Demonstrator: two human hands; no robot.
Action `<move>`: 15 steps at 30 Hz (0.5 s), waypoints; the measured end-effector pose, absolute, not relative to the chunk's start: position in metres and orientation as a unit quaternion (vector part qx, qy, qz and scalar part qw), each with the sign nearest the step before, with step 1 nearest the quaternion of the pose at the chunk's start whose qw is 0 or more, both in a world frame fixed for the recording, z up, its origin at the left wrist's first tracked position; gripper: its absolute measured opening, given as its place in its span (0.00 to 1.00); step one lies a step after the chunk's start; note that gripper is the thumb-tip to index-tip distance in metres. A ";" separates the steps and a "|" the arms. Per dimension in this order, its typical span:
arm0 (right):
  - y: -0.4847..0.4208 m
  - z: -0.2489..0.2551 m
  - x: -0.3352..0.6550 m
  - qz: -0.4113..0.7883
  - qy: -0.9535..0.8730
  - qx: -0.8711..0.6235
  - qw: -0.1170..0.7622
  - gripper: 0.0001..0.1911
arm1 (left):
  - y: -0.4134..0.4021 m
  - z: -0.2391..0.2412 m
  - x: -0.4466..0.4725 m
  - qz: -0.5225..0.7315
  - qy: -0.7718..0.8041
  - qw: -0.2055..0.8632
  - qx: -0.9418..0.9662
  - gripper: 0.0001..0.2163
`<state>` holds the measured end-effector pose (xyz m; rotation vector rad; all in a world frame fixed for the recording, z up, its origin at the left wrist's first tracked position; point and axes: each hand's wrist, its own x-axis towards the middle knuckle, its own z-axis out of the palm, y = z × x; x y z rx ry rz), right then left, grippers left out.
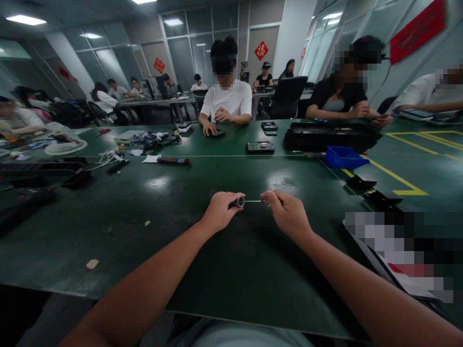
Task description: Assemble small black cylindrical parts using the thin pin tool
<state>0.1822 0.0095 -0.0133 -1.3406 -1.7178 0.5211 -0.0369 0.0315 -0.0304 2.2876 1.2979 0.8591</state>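
Observation:
Over the middle of the green table, my left hand [221,210] is closed around a small dark cylinder [236,202], whose round end with a pale ring faces me. What kind of thing it is I cannot make out for certain. My right hand [286,210] pinches a screwdriver [253,201] by its reddish handle, which the fingers mostly hide. Its thin metal shaft points left, level, and reaches the cylinder's right side; whether the tip goes in or only touches does not show.
Ahead lie a dark electric screwdriver [174,161] and a hard drive [260,147]. A blue bin [345,157] and black brackets [361,183] stand to the right. Nearer right are papers [405,274]. Cables [152,139] pile up far left. A person in white [227,103] sits opposite.

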 end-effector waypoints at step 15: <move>0.009 -0.021 0.179 0.275 -0.620 -0.497 0.542 0.15 | 0.029 -0.030 -0.035 0.322 0.473 0.196 0.796 0.17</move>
